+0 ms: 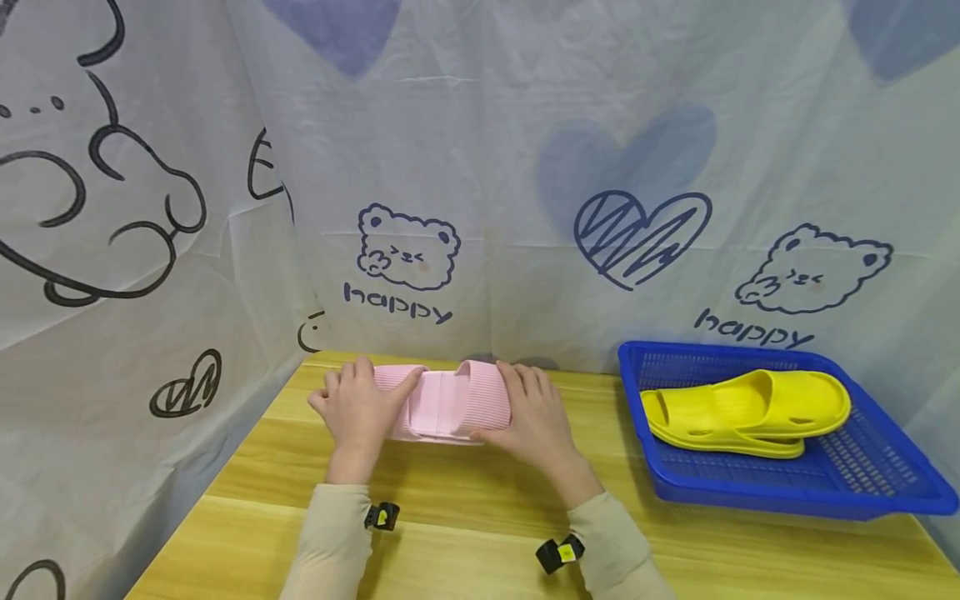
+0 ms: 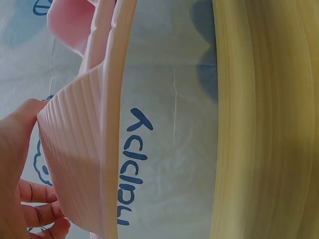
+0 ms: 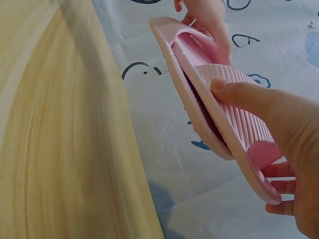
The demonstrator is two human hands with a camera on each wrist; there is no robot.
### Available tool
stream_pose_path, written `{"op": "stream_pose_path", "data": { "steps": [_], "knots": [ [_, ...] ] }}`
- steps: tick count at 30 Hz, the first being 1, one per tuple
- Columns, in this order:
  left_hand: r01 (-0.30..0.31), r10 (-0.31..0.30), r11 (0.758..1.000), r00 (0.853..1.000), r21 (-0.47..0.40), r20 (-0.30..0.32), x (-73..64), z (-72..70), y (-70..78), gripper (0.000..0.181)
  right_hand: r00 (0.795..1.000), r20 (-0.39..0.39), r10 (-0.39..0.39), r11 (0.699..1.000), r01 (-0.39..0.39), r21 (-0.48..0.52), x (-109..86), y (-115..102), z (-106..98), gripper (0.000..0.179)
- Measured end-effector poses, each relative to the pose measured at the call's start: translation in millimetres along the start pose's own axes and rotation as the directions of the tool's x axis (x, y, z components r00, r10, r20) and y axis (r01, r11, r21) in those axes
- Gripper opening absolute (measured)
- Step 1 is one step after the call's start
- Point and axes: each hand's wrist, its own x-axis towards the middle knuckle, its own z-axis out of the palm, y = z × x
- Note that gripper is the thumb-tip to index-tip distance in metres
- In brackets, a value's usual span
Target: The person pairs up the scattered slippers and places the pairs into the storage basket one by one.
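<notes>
Between both hands is a pair of pink slippers (image 1: 487,398), one lying against the other with their ribbed straps at opposite ends. My left hand (image 1: 362,408) grips the left end, its thumb over the strap. At the right end, my right hand (image 1: 538,421) holds the other slipper; its thumb lies on the ribbed strap (image 3: 244,109) in the right wrist view, with fingers around the toe end. The left wrist view shows the slipper's sole edge (image 2: 113,124) apart from the wooden table (image 2: 264,124), backdrop visible between.
A blue plastic basket (image 1: 757,500) stands on the table's right side, holding a pair of yellow slippers (image 1: 806,400). Behind and to the left hangs a pale printed cloth (image 1: 517,292). Each wrist wears a black strap.
</notes>
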Motion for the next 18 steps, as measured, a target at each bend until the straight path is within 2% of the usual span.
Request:
{"op": "stream_pose_path", "data": {
  "steps": [10,18],
  "knots": [
    [-0.011,0.011,1.0,1.0,0.003,-0.01,-0.3,0.7,0.7,0.084,0.999,-0.034,-0.016,1.0,0.016,-0.002,-1.8,-3.4,-1.9,0.108],
    [-0.037,0.037,0.999,0.999,0.015,-0.009,-1.9,1.0,2.9,0.083,0.997,-0.065,-0.042,0.998,0.04,-0.041,-1.7,-7.0,-1.2,0.107]
  ]
}}
